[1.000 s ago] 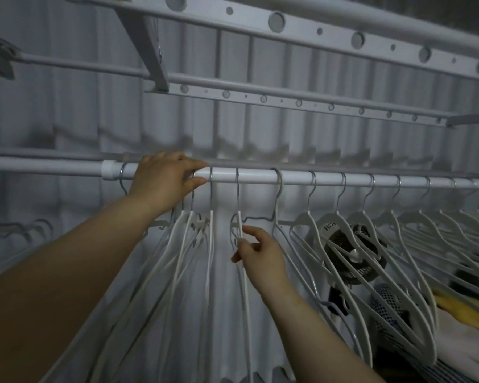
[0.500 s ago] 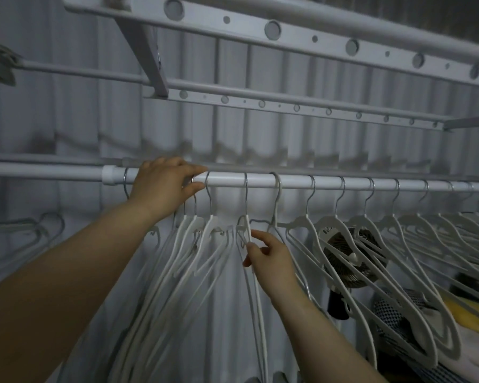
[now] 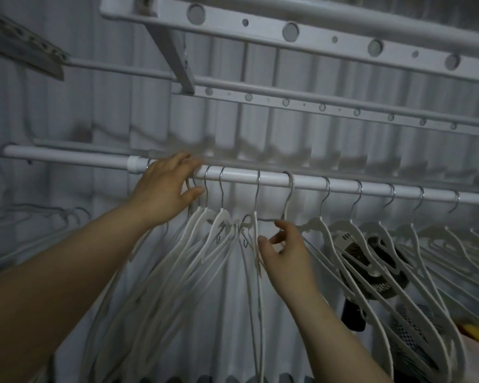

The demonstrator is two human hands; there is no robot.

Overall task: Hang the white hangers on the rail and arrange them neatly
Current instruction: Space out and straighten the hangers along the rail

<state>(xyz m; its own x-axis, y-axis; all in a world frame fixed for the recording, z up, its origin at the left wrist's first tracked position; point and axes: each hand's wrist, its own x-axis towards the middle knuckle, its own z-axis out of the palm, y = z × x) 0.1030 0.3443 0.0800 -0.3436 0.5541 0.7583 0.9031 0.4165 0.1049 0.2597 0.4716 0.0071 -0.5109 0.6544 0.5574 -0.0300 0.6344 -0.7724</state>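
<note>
A white rail (image 3: pixel 271 180) runs across the view with several white hangers hooked on it. My left hand (image 3: pixel 165 189) rests on the rail over the hooks of a tight bunch of hangers (image 3: pixel 205 239) at the left. My right hand (image 3: pixel 284 252) sits just below the rail, with thumb and fingers pinching the neck of one thin white hanger (image 3: pixel 256 233) that hangs edge-on. To the right, more hangers (image 3: pixel 371 244) hang evenly spaced and turned sideways.
A white metal frame with holes (image 3: pixel 288 31) and a second bar (image 3: pixel 315 106) cross overhead. A pleated white curtain (image 3: pixel 233 313) hangs behind. A dark fan (image 3: pixel 371 266) and yellow and patterned cloth (image 3: pixel 476 333) lie at lower right behind the hangers.
My right hand has slid the pinched hanger to the right along the rail, away from the left bunch. My left hand stays on the rail over the bunched hooks. The camera has shifted.
</note>
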